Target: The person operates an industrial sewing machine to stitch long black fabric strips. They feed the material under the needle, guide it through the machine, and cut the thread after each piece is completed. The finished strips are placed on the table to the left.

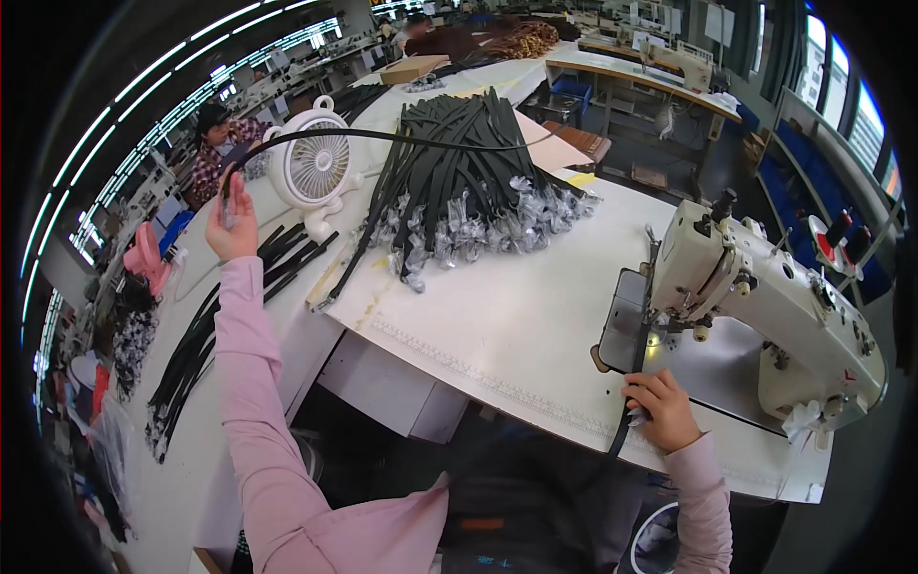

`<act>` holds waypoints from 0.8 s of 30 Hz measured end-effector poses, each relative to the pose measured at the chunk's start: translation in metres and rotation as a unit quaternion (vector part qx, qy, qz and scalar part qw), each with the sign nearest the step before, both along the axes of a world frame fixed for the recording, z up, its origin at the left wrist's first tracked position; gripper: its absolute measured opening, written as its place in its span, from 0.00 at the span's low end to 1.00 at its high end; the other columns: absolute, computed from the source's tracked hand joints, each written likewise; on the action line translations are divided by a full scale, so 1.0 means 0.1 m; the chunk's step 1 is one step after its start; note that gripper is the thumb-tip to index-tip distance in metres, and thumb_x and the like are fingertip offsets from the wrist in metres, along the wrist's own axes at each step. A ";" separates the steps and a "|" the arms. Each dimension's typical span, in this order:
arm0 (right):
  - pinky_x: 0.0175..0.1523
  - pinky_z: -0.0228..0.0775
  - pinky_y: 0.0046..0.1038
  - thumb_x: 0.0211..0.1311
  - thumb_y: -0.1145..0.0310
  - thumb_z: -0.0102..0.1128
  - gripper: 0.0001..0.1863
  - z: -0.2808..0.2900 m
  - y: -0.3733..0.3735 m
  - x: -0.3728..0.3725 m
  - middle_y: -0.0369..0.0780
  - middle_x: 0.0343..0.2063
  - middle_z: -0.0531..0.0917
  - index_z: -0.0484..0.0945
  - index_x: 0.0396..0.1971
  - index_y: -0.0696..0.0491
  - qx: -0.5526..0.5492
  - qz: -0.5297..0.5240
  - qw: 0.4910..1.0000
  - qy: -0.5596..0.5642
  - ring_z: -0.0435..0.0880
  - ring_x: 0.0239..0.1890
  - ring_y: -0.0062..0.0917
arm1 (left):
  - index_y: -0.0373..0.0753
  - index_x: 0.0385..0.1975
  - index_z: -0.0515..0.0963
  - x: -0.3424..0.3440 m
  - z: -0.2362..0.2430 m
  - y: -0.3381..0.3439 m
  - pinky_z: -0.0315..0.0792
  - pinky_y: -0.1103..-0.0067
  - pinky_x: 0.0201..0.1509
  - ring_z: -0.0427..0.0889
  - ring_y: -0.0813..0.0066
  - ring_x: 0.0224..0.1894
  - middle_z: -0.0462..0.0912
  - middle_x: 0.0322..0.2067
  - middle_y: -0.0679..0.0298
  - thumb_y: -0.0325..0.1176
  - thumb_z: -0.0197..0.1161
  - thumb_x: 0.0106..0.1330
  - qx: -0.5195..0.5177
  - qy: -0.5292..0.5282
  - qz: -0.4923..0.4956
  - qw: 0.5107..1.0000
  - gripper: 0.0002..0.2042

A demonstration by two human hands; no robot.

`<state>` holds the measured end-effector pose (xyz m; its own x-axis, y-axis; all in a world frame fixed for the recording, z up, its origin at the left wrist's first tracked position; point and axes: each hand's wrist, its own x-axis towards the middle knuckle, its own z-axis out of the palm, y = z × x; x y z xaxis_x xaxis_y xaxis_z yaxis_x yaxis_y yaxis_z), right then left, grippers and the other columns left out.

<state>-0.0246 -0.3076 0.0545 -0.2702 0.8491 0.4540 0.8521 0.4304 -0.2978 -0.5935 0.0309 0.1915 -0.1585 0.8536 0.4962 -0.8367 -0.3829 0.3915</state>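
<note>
At the far left my raised left hand point(232, 222) pinches the end of a long black strap point(354, 132). This strap arcs to the right over a white fan and the far end of a pile. My right hand point(662, 409) is at the front of the sewing machine point(732, 277), its fingers closed on another black strap point(622, 435). That strap runs from beneath the machine head over the table's front edge and hangs down. Small clear plastic shows by the right fingers. The machine's lamp glows close to the needle, which is hard to make out.
A large pile of black straps point(459, 158) with clear plastic-wrapped ends point(478, 230) covers the table's back middle. A white fan point(320, 158) stands beside it. More straps point(206, 335) lie on the left table. A person point(220, 143) sits beyond; thread spools point(840, 230) stand right.
</note>
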 end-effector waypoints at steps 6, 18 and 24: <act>0.34 0.68 0.28 0.31 0.81 0.63 0.18 -0.04 0.01 -0.02 0.36 0.36 0.78 0.76 0.30 0.54 0.026 -0.003 1.000 -0.007 0.71 0.30 0.31 | 0.32 0.59 0.48 -1.91 -0.46 -1.01 0.61 0.64 0.59 0.57 0.52 0.61 0.58 0.58 0.46 0.60 0.44 0.58 -0.017 -0.229 0.341 0.912 0.40; 0.39 0.70 0.27 0.41 0.74 0.62 0.12 -0.09 -0.03 0.15 0.37 0.39 0.76 0.75 0.30 0.53 0.001 0.029 0.999 -0.022 0.72 0.36 0.29 | 0.33 0.43 0.74 2.32 -0.90 -1.37 0.67 0.77 0.49 0.76 0.72 0.42 0.79 0.38 0.59 0.27 0.53 0.60 0.083 0.617 -0.139 0.770 0.12; 0.36 0.72 0.27 0.34 0.76 0.62 0.15 -0.10 -0.10 0.18 0.36 0.39 0.76 0.75 0.29 0.52 -0.013 0.054 0.998 -0.017 0.73 0.37 0.28 | 0.36 0.34 0.77 3.95 -1.32 -1.95 0.69 0.74 0.47 0.75 0.63 0.44 0.78 0.39 0.60 0.28 0.60 0.52 0.514 0.648 -0.001 0.562 0.10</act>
<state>-0.0070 -0.3178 0.0441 -0.3753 0.8262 0.4202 0.8116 0.5119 -0.2816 -0.1982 -0.1643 0.0593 0.9052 0.0107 0.4247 -0.1044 -0.9634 0.2468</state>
